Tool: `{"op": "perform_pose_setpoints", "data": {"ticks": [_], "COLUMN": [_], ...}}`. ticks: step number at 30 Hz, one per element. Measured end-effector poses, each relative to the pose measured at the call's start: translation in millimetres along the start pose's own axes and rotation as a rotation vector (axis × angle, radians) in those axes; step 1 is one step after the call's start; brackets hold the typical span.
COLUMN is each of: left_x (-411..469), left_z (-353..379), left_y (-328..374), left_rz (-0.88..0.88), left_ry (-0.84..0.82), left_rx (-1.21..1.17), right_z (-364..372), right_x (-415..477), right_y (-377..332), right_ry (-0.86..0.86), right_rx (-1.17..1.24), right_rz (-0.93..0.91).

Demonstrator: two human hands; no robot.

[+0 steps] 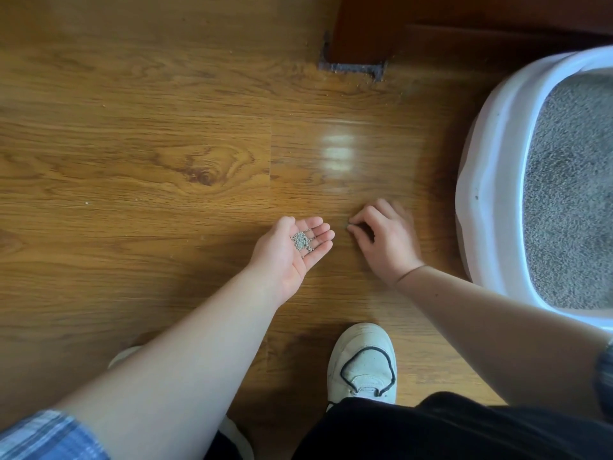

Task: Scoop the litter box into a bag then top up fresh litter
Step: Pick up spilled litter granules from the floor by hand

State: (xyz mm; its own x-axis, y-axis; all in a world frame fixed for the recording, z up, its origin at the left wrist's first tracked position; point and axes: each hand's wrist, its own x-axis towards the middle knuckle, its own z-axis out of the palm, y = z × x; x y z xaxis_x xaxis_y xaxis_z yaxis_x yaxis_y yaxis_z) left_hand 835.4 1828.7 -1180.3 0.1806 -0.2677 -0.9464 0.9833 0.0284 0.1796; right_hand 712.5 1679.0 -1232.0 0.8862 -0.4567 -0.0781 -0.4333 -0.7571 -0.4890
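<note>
Left of the box (487, 180), litter (300, 241) is cupped in the spread left hand (282, 260); a grain is pinched off the floor (166, 161) by the right hand (384, 240). Clean-up is judged; a level carry is needed next.

Wood floor (166, 154): litter box (491, 180), white shoe (361, 363).

The floor (166, 161) is wood-grain plank with a glossy, smooth finish that throws back a bright patch of light. The litter box (491, 167) is smooth white plastic with a slight sheen, filled with matt, rough grey litter (574, 194). Small grey granules (301, 241) lie in the left hand (292, 250). The shoe (363, 363) looks like scuffed white leather; the sleeve (46, 436) is checked cloth.
</note>
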Motion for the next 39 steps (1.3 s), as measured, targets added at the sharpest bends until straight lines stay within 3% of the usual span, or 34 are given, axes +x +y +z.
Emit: {"op": "perform_pose_setpoints", "data": {"ticks": [12, 19, 26, 39], "left_x": [4, 0, 0, 0], "left_z": [5, 8, 3, -9], "left_y": [-7, -12, -13, -5], "left_rz": [-0.003, -0.001, 0.012, 0.015], "left_ry": [0.027, -0.026, -0.001, -0.029], "left_rx": [0.037, 0.031, 0.030, 0.002], "right_z": [3, -4, -11, 1], "right_x": [11, -8, -20, -33], "right_y": [-4, -39, -5, 3], "right_ry": [-0.007, -0.011, 0.036, 0.003], "right_rx": [-0.162, 0.127, 0.108, -0.171], "right_rz": [-0.049, -0.133, 0.162, -0.078]}}
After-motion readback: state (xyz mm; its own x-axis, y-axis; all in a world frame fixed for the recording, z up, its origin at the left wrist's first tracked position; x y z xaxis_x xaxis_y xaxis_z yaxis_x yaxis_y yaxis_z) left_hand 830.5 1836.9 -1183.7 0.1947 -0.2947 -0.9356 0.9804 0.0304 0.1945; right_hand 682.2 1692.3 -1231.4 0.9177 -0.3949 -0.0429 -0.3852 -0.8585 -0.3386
